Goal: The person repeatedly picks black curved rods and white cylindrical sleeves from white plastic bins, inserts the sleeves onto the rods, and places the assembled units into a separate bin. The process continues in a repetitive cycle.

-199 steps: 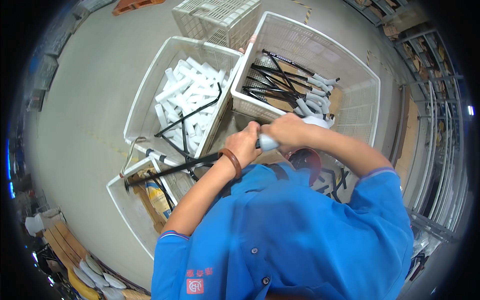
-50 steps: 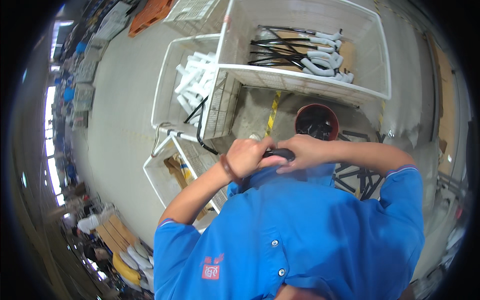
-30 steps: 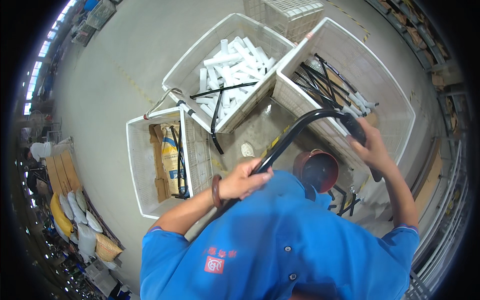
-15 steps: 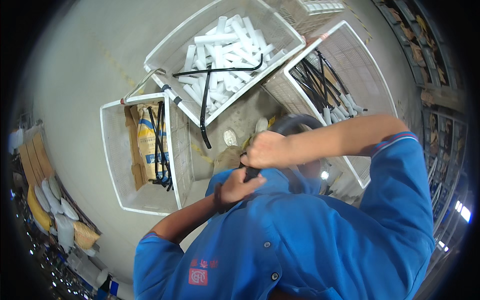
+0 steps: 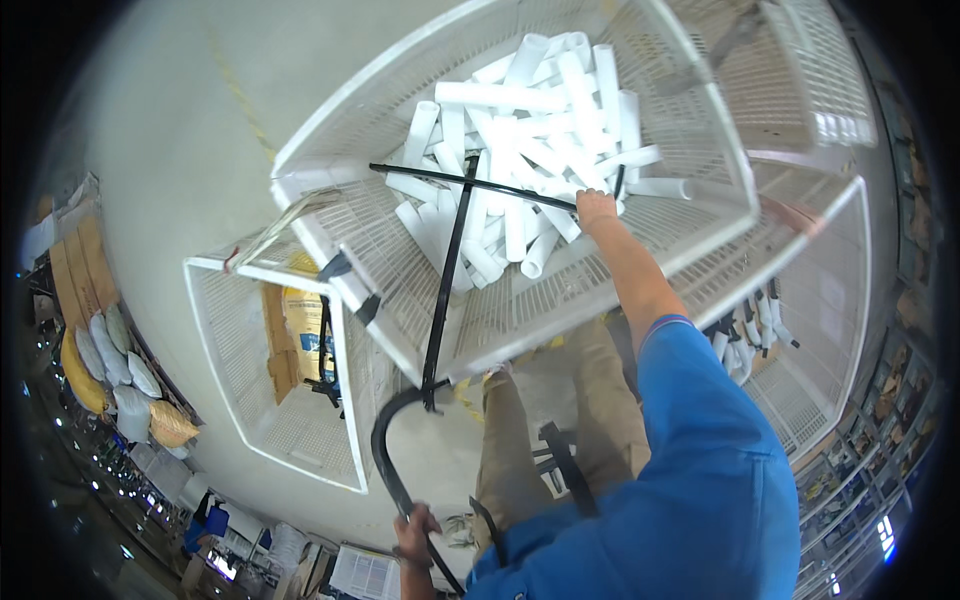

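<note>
Low at the lower left, my left hand [image 5: 415, 530] is closed around a black curved tube [image 5: 385, 450], whose bent upper end hooks over beside the crate's near corner. My right hand [image 5: 597, 208] reaches into the large white crate [image 5: 520, 352] and is closed on the end part of a black bar [image 5: 480, 184]. That bar lies across a heap of white foam-like tubes [image 5: 520, 95]. Beneath it crosses a second black bar [image 5: 448, 285], which sticks out over the crate's near rim. Part of the first bar is hidden by my right hand.
A smaller white crate [image 5: 355, 420] at the left holds a yellow bag [image 5: 303, 310], cardboard and black tubes. The crate at the right [image 5: 850, 300] holds black tubes with white-grey sleeves [image 5: 765, 320]. Sacks [image 5: 130, 405] are piled far left; shelving [image 5: 905, 390] stands far right.
My hands were together at my torso on a black piece and are now apart. The right has reached forward to the bar in the crate; the left has moved down-left with the curved tube.
</note>
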Motion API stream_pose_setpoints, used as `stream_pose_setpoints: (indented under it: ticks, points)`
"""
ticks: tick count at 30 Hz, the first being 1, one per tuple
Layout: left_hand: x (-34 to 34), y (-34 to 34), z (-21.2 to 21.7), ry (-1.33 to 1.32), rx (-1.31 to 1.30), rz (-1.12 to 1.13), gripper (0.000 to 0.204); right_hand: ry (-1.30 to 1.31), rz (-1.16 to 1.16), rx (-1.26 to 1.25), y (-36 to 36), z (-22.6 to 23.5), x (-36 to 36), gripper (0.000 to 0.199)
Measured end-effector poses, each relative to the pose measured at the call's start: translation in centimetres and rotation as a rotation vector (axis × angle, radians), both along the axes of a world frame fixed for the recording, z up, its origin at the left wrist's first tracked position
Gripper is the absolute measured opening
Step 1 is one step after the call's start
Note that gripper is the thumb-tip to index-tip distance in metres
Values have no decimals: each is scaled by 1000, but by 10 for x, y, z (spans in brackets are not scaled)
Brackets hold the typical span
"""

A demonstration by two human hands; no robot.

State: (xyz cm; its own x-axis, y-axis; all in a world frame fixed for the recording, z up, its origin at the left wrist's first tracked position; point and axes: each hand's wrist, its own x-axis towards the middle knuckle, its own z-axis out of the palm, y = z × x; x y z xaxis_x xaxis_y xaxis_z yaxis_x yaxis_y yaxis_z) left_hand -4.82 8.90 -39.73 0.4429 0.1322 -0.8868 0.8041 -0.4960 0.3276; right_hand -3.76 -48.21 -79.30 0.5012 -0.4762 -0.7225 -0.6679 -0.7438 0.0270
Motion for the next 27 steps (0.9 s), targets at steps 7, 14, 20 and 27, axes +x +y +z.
stream_pose_setpoints:
  ticks: [7,14,20,27]
  points:
    - [-15,-19,-18,176,-100,222,10,-185,35,83,2,-149,30,52]
    - [39,-73,-6,100,-200,67,17,-818,13,269,-1,7,49,34]
    - [80,-105,48,45,-474,-12,11,-1275,28,483,31,228,29,45]
    - [99,-112,96,26,-653,-238,10,-1244,64,55,64,398,-35,55]
